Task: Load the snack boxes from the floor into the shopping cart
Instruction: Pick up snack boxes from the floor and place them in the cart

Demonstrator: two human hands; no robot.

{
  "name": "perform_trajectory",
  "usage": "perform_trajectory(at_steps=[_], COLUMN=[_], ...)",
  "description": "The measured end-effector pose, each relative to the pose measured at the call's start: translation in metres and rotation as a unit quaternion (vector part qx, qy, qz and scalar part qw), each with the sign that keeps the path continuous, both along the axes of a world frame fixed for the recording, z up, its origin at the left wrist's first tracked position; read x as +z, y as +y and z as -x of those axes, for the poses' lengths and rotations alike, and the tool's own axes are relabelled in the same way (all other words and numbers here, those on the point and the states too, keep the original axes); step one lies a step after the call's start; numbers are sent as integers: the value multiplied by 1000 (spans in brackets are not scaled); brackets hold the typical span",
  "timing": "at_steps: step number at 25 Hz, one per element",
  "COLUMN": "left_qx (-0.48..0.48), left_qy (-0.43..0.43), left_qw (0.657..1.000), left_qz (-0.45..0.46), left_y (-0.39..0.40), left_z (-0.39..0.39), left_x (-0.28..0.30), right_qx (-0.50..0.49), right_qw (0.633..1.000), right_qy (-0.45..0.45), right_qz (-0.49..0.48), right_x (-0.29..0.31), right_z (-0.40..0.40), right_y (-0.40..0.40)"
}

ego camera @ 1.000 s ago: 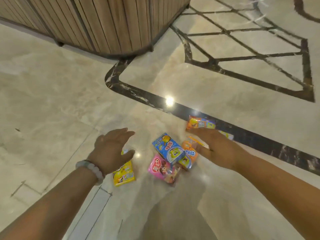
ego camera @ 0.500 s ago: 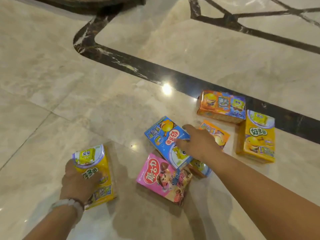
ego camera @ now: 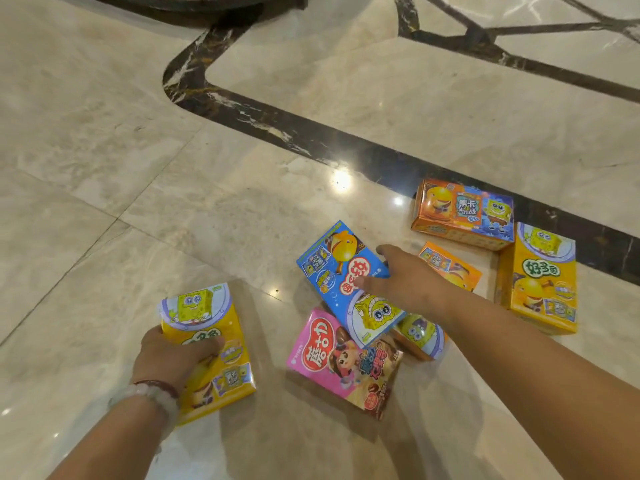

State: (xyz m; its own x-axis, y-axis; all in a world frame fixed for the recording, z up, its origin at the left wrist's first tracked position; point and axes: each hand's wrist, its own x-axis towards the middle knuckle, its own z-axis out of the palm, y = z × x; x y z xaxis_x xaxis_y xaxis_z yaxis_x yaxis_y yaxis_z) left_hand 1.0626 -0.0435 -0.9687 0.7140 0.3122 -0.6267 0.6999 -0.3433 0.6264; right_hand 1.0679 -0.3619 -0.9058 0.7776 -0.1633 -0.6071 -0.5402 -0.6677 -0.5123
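Seen from above, on a polished beige marble floor [ego camera: 104, 168] crossed by a dark veined inlay band [ego camera: 311, 140]: six snack boxes, all lying on the stone; no shopping cart in view. Nearest the left edge, a yellow box [ego camera: 221, 358] with a cartoon sponge window at its far end, lying flat and well apart from the others; gripped by the left hand [ego camera: 173, 358], thumb curled over the printed face, fingers hidden round the near-left side, beaded bracelet [ego camera: 152, 393] at the wrist. In the middle, a blue box [ego camera: 332, 271] tilted, its near end resting over a pink box [ego camera: 339, 365] and over a partly hidden orange box [ego camera: 446, 268]; held by the right hand [ego camera: 412, 282], thumb pressed on the blue face, index finger hooked round the far right edge, other fingers not discernible. Farther right, an orange-and-blue box [ego camera: 464, 213] lying on the dark band; just beside it, nearly touching at a corner, a second yellow box [ego camera: 540, 282] lying flat, partly on the band. At the top edge, the dark curved base of some furniture [ego camera: 194, 5], cut off.
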Motion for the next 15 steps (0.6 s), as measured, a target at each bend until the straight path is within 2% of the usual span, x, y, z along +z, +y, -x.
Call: perform_trajectory(at_steps=[2, 4, 7, 11, 15], left_qx=[10, 20, -1, -60, -119], left_qy=[-19, -41, -69, -104, -117], left_qw=[998, 992, 972, 954, 945], left_qz=[58, 121, 224, 275, 280], left_y=[-4, -17, -39, -60, -72], left_z=[-2, -5, -20, -51, -62], left_x=[6, 24, 62, 150, 274], right_qx=[-74, -145, -206, -280, -296], right_qw=[992, 965, 920, 875, 865], right_qy=[-22, -22, -7, -30, -68], right_qz=[-102, -219, -334, -394, -399], right_x=[0, 3, 17, 72, 169], right_z=[5, 7, 5, 5, 6], right_y=[2, 3, -1, -15, -32])
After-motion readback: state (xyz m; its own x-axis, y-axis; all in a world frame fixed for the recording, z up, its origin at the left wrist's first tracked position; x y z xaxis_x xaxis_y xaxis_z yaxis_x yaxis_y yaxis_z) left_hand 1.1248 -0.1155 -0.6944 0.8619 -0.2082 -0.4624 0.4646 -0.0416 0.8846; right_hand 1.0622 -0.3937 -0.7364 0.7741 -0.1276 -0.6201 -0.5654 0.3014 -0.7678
